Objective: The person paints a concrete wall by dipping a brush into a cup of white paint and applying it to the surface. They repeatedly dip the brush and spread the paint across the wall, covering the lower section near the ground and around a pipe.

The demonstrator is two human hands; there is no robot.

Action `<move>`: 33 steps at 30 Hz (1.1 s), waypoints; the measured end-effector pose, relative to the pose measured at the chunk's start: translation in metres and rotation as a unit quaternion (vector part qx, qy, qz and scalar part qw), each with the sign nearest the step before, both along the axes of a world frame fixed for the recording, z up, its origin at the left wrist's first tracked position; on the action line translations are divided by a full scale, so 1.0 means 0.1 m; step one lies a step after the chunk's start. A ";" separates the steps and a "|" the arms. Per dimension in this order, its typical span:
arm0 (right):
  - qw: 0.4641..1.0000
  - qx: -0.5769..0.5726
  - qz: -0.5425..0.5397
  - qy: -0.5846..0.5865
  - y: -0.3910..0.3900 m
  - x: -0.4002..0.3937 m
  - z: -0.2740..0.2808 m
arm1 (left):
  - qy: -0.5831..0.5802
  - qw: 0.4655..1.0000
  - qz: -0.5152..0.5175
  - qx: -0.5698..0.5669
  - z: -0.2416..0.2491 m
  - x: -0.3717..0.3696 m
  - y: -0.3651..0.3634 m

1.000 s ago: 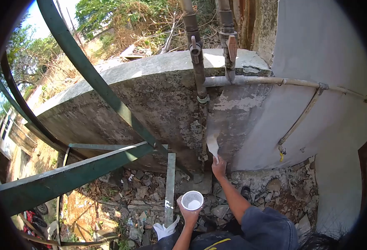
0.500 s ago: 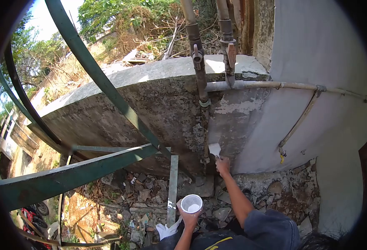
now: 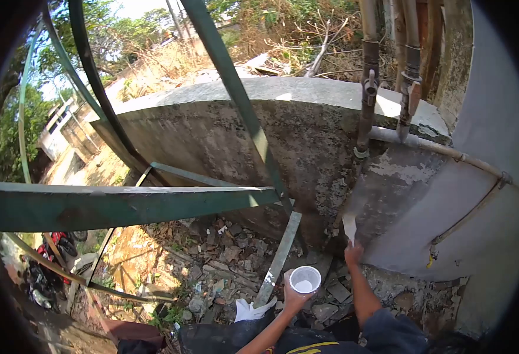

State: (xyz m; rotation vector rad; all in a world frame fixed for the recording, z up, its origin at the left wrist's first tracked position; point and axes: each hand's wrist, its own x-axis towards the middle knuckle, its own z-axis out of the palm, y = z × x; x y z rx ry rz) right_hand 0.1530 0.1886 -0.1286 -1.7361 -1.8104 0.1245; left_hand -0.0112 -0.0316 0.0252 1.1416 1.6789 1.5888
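Note:
A white tub (image 3: 305,279) with some white stuff at its bottom is gripped from the side by my left hand (image 3: 295,299). My right hand (image 3: 353,254) is closed round the handle of a white-bladed tool (image 3: 349,227), which points upward against the wall. Around the blade the wall (image 3: 383,197) is bare, patchy grey, just right of a vertical pipe (image 3: 366,88). Farther right the wall surface is smooth and pale. Whether the tool is a brush or a scraper cannot be told.
Green metal beams (image 3: 129,209) cross the left side, and a short green post (image 3: 280,256) stands left of the tub. Rubble (image 3: 230,253) covers the ground. A horizontal pipe (image 3: 430,145) runs along the wall, with a yellow-tipped hanging pipe (image 3: 465,218). Motorcycles (image 3: 44,277) stand lower left.
The view has turned left, so the wall and pipes sit farther right. The tool now stands more upright in my right hand. My left hand still holds the tub.

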 end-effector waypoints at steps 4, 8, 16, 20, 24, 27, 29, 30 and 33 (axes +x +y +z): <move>0.974 -0.180 -0.095 0.101 0.04 0.15 -0.85 | 0.004 0.999 0.031 0.027 0.06 0.03 -0.07; 0.981 -0.112 -0.129 0.089 0.26 0.22 -0.50 | -0.037 0.998 0.042 0.014 0.09 0.10 -0.10; 0.945 0.023 0.011 0.325 -0.20 0.27 1.13 | 0.008 0.992 0.117 0.055 0.20 0.36 0.05; 0.954 0.031 0.045 0.294 -0.03 0.29 1.05 | -0.031 0.987 0.136 0.074 0.22 0.48 0.13; 0.980 -0.130 -0.020 0.146 0.05 0.26 0.45 | -0.041 0.984 0.150 0.084 0.13 0.61 0.25; 0.950 -0.269 -0.053 0.149 0.00 0.26 0.21 | -0.030 0.983 0.161 0.087 0.13 0.69 0.33; 0.926 -0.292 -0.061 0.233 -0.02 0.20 0.35 | -0.027 0.983 0.162 0.085 0.17 0.73 0.37; 0.910 -0.294 -0.037 0.291 0.01 0.18 0.60 | -0.027 0.983 0.161 0.082 0.20 0.75 0.37; 0.855 -0.267 0.020 0.444 0.15 0.10 1.43 | -0.031 0.986 0.154 0.061 0.26 0.75 0.41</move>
